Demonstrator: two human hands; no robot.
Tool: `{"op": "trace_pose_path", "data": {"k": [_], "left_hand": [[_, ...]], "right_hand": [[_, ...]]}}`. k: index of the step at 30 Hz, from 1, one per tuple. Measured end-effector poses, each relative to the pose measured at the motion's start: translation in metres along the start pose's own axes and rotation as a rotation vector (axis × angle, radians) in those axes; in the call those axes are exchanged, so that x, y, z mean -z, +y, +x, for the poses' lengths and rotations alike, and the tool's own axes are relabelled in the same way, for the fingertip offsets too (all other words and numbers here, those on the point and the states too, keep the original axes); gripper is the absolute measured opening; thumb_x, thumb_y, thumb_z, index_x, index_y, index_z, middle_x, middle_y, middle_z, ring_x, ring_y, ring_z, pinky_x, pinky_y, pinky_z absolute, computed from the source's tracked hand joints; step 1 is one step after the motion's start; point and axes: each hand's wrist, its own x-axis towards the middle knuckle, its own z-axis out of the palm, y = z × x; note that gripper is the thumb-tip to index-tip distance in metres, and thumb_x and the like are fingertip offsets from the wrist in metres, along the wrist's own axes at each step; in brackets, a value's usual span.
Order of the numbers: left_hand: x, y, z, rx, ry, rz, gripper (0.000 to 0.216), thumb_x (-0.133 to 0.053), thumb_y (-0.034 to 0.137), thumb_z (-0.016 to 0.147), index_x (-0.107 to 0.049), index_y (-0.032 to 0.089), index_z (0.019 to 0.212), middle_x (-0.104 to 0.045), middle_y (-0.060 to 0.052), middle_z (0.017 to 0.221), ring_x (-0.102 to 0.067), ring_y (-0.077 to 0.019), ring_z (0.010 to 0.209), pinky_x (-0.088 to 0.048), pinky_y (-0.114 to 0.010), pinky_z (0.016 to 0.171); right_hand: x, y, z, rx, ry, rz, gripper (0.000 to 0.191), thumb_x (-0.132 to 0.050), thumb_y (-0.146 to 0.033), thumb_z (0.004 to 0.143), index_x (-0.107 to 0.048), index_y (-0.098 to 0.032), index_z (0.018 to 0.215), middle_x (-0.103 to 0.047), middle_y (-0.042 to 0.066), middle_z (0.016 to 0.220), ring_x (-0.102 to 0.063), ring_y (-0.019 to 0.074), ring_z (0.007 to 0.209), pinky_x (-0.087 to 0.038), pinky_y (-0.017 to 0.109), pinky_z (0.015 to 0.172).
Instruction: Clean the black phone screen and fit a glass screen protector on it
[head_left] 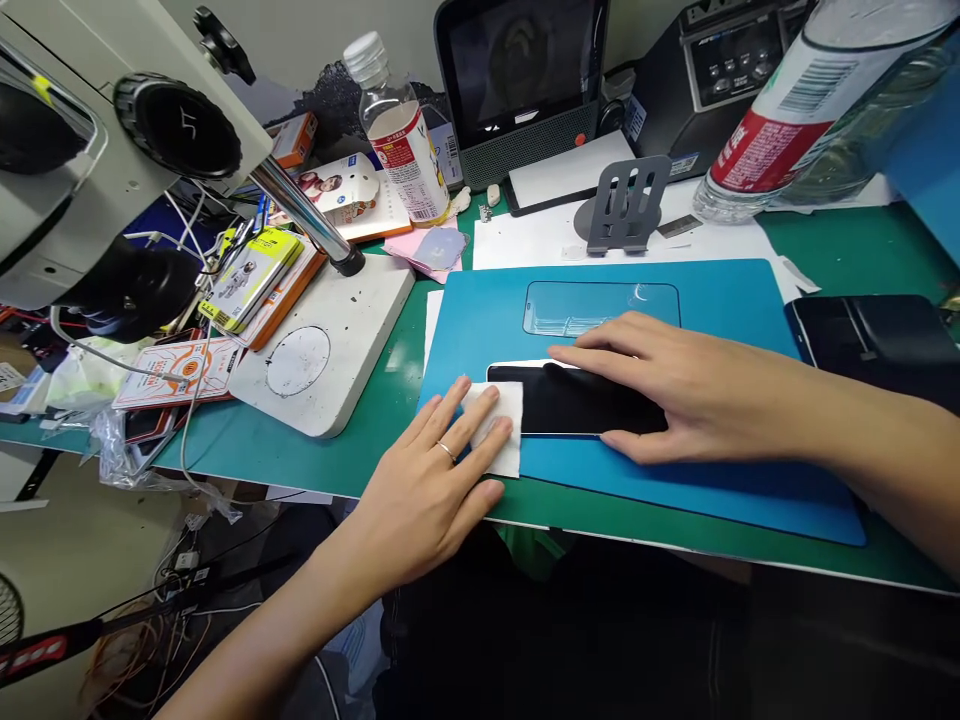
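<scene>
A smartphone (570, 402) with a black screen lies lengthwise on the blue work mat (720, 470). My right hand (675, 385) spans its right part, thumb at the near edge and fingers at the far edge. Over the phone's left end lies a small white wipe (510, 455). My left hand (427, 485), with a ring on one finger, rests on that wipe, its fingers stretched out and spread. Just behind the phone, a clear screen protector (600, 308) with a dark outline lies on the mat.
At left stands a microscope with a white base (352, 350), beside stacked boxes (255, 275). Behind the mat are a grey phone stand (626, 205), a plastic bottle (405, 150), a smart display (525, 80) and a large bottle (787, 130). A black phone (870, 340) lies right.
</scene>
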Motion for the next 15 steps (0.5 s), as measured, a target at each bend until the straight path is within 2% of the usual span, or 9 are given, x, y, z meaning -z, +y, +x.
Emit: {"op": "trace_pose_path", "data": {"k": [6,10,12,15], "left_hand": [[-0.003,0.019,0.038,-0.126,-0.004,-0.028,0.055,-0.028,0.041,0.116,-0.045,0.013,0.16,-0.039,-0.01,0.174,-0.032,-0.0312,0.164,-0.03,-0.049,0.133],[-0.012,0.04,0.06,-0.1,0.021,-0.035,0.065,-0.024,0.047,0.116,-0.038,0.005,0.163,-0.036,-0.014,0.174,-0.029,-0.0286,0.165,-0.027,-0.044,0.134],[-0.015,0.046,0.063,-0.069,0.034,-0.022,0.069,-0.025,0.051,0.115,-0.034,0.004,0.164,-0.032,-0.016,0.175,-0.026,-0.0291,0.166,-0.026,-0.044,0.134],[-0.016,0.044,0.053,-0.033,0.031,-0.005,0.072,-0.025,0.054,0.114,-0.033,0.004,0.165,-0.029,-0.016,0.176,-0.026,-0.0289,0.166,-0.027,-0.044,0.134]], "right_hand": [[-0.001,0.001,0.0,0.011,-0.006,-0.003,0.074,-0.068,-0.042,0.091,-0.05,-0.02,0.159,-0.069,0.018,0.129,-0.068,0.0357,0.114,-0.06,0.048,0.089],[0.003,0.002,-0.002,0.006,-0.006,0.033,0.075,-0.069,-0.043,0.092,-0.047,-0.024,0.161,-0.068,0.017,0.137,-0.068,0.0364,0.121,-0.06,0.049,0.093],[0.006,0.003,-0.004,-0.004,0.013,0.049,0.078,-0.07,-0.047,0.093,-0.045,-0.027,0.163,-0.068,0.016,0.142,-0.067,0.037,0.124,-0.06,0.05,0.096],[0.009,0.005,-0.005,-0.019,0.04,0.056,0.078,-0.068,-0.051,0.095,-0.043,-0.029,0.165,-0.067,0.015,0.145,-0.067,0.0374,0.126,-0.059,0.051,0.098]]}}
